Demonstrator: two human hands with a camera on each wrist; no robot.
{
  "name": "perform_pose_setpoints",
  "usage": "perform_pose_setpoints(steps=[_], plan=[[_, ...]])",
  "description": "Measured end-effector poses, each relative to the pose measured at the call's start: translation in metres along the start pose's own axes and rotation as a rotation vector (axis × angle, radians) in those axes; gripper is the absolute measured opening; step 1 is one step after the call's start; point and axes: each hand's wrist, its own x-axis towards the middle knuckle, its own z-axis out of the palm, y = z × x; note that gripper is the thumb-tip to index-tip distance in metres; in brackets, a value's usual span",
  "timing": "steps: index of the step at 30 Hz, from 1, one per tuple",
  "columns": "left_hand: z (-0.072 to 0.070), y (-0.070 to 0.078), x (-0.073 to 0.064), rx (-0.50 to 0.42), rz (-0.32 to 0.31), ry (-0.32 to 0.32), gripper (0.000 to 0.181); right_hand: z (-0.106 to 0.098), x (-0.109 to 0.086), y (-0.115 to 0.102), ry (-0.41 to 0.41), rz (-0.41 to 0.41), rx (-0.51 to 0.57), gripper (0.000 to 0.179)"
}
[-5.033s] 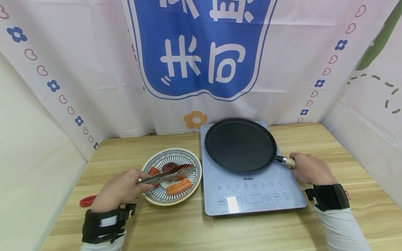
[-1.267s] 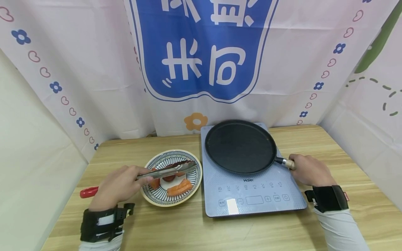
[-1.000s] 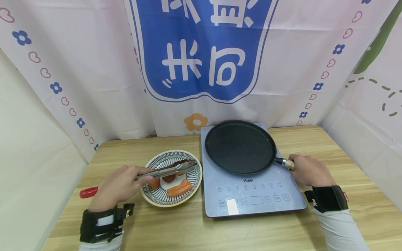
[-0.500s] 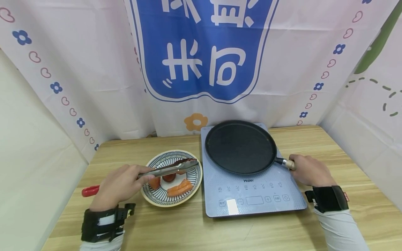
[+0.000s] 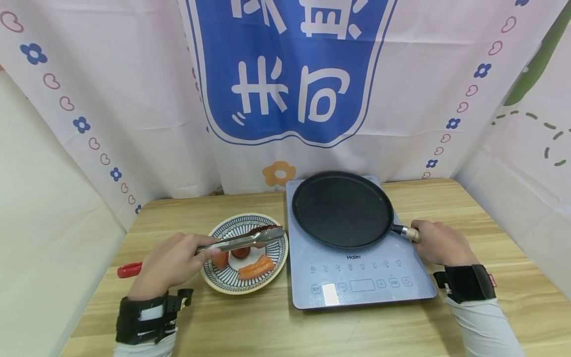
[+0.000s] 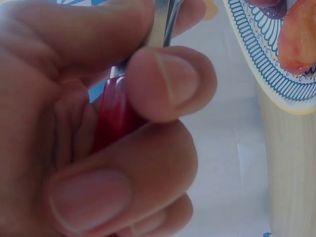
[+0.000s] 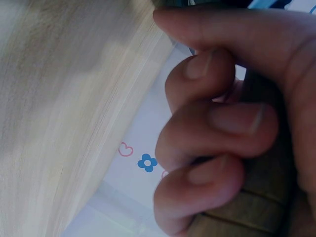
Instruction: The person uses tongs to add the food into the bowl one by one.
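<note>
My left hand [image 5: 171,265] grips metal tongs [image 5: 243,242] with a red handle end [image 5: 129,270]; in the left wrist view the fingers curl round the red grip [image 6: 116,111]. The tongs' tips are over the right side of a patterned plate [image 5: 238,288]. A dark red strip of food lies along the tips; whether they pinch it, I cannot tell. An orange piece of food [image 5: 256,267] and a round dark red piece [image 5: 241,253] rest on the plate. My right hand [image 5: 441,243] holds the wooden handle [image 5: 415,234] of a flat black pan [image 5: 343,210].
Under the pan sits a light blue induction cooktop [image 5: 308,272] with touch controls at its front, right beside the plate. Everything stands on a wooden table [image 5: 250,327]. A white printed cloth [image 5: 169,124] hangs behind its back edge.
Over five seconds the tongs have shifted slightly up and right, uncovering more of the round dark red piece. In the last second they edge rightward a little. The right hand and pan stay put.
</note>
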Motion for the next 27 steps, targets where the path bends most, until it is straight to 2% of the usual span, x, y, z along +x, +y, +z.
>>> perform_pose_setpoints(steps=[12,27], plan=[[-0.0011,0.0009,0.0002,0.009,0.043,0.045,0.032,0.0012,0.0003,0.0007,0.003,0.004,0.008,0.006],[-0.0021,0.0024,-0.0004,0.003,0.039,0.087,0.029,0.0008,0.0002,0.0005,0.002,0.005,0.005,0.006]])
